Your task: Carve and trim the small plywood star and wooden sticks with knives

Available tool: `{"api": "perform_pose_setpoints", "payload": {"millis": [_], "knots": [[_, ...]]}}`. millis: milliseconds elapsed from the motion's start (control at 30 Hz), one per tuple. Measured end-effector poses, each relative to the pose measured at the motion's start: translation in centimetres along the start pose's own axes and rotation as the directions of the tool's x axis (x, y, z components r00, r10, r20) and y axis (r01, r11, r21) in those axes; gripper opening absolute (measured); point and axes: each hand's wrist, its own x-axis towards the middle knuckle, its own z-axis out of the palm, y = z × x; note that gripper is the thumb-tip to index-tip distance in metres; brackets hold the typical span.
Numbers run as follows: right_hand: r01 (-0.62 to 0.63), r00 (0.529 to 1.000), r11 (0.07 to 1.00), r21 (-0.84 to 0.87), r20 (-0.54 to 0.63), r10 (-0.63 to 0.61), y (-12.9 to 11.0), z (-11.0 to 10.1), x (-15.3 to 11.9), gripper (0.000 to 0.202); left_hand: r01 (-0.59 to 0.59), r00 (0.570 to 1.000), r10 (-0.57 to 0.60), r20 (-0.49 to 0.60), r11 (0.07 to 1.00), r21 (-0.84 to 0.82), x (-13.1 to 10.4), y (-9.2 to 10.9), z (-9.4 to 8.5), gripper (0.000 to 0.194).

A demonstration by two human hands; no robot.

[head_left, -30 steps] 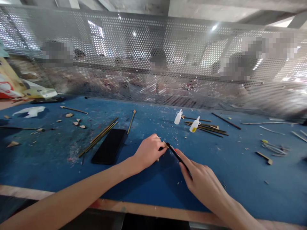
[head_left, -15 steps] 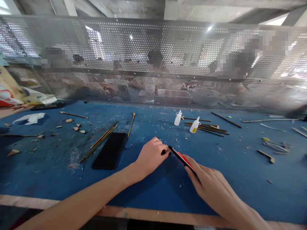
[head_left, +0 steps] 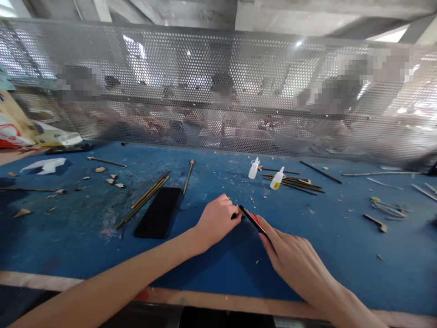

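Note:
At the middle of the blue tabletop, my left hand (head_left: 218, 220) is closed on a small wooden piece (head_left: 240, 211), mostly hidden by the fingers. A dark spot shows beside the thumb; I cannot make out what it is. My right hand (head_left: 290, 250) grips a red and black utility knife (head_left: 254, 222), slanted up and left, its tip touching or very close to the wooden piece. Left of my left hand lies a black phone (head_left: 159, 212). Thin brown sticks (head_left: 143, 200) rest alongside the phone.
Two small glue bottles (head_left: 253, 168) stand beyond my hands, near several dark sticks (head_left: 297, 182). Wood scraps (head_left: 110, 181) and a white paper scrap (head_left: 44, 166) lie at left. A small L-shaped wooden piece (head_left: 375, 222) lies right. A perforated metal screen (head_left: 191, 132) closes the back; people are behind it.
The knife and my right hand have shifted slightly left and toward the wooden piece. My left hand keeps its grip. The whole view has moved a little.

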Motion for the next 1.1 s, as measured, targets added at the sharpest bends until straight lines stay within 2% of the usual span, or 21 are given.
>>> {"api": "perform_pose_setpoints", "payload": {"millis": [200,600,833,1100], "knots": [[0.001,0.999,1.000,-0.001,-0.036,-0.002,-0.29,-0.08,-0.46,0.043,-0.018,1.000,0.018,0.004,0.999,-0.030,0.28,-0.26,-0.03,0.022],[0.000,1.000,1.000,-0.004,0.031,0.000,-0.07,0.00,-0.49,0.044,-0.064,0.998,0.062,-0.015,0.992,-0.112,0.41,0.07,-0.33,0.021],[0.022,0.999,1.000,-0.007,0.028,-0.022,0.12,0.08,-0.66,0.044,-0.081,0.996,0.075,-0.043,0.983,-0.165,0.30,0.07,-0.23,0.021],[-0.022,0.995,0.999,-0.039,0.096,0.026,-0.05,0.23,-0.43,0.044,-0.070,0.997,0.064,-0.038,0.978,-0.198,0.36,0.02,-0.03,0.020]]}}
